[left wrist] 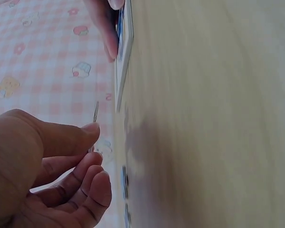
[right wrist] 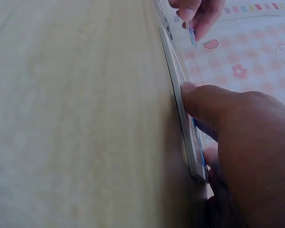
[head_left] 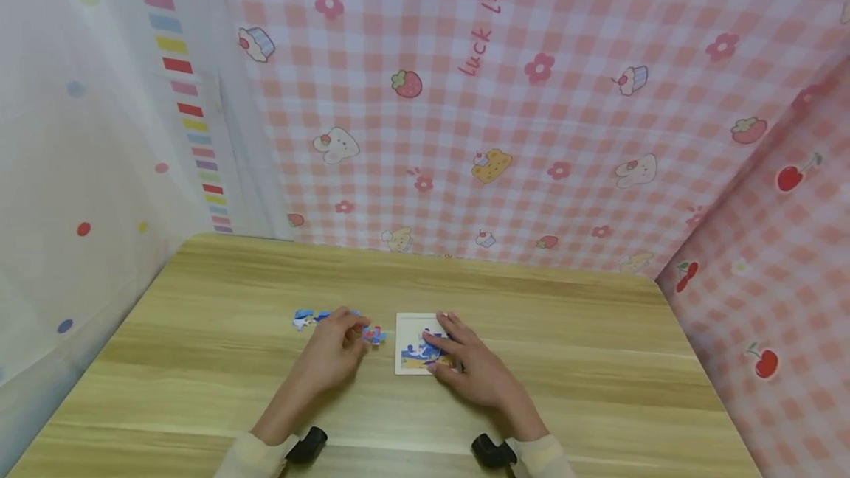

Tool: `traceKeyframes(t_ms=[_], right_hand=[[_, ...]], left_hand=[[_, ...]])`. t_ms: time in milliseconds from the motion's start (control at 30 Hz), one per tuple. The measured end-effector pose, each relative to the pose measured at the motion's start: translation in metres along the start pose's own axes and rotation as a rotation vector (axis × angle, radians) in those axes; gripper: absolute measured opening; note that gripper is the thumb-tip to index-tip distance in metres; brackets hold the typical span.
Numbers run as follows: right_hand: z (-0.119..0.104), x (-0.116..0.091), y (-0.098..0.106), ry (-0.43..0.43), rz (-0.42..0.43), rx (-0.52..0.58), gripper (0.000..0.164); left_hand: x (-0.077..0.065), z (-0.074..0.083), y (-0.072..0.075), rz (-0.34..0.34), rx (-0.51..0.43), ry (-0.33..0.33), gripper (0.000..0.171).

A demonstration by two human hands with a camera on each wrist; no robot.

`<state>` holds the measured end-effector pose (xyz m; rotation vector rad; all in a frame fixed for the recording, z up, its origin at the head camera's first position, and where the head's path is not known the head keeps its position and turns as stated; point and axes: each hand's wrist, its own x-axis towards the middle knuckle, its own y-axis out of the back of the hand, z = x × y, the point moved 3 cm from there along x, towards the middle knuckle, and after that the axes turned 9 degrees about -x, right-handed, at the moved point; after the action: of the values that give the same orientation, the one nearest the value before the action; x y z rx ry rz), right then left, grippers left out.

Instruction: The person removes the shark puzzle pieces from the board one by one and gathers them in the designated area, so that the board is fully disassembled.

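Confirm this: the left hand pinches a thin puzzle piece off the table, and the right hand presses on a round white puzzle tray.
Not quite: the white puzzle tray is square, not round, as the head view shows. The rest holds: the left hand pinches a thin puzzle piece off the light wooden table, and the right hand presses on the tray.

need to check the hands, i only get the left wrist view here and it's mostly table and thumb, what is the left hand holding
Observer: In the head view the left hand pinches a small blue and red puzzle piece just left of the white puzzle tray.
Operator: is anything still loose on the table
Observer: Yes, a few blue pieces lie in a short row on the wooden table, left of the left hand.
Operator: and the other hand
Observer: The right hand rests on the tray; in the right wrist view its thumb presses the tray's near edge.
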<state>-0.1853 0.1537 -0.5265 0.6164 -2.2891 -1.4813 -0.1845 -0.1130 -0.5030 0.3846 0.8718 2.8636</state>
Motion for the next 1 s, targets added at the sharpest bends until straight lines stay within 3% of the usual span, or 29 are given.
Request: traceKeyframes(t_ms=[367, 700, 1000], right_hand=[[0.0, 0.0, -0.001, 0.002, 0.004, 0.0, 0.053], [0.001, 0.0, -0.001, -0.01, -0.004, -0.008, 0.053], [0.0, -0.001, 0.001, 0.002, -0.007, 0.004, 0.054]], left_hand=[[-0.015, -0.018, 0.034, 0.061, 0.028, -0.032, 0.031], [-0.024, -0.036, 0.061, 0.064, 0.095, 0.047, 0.028], [-0.034, -0.046, 0.081, 0.062, 0.161, 0.072, 0.028]])
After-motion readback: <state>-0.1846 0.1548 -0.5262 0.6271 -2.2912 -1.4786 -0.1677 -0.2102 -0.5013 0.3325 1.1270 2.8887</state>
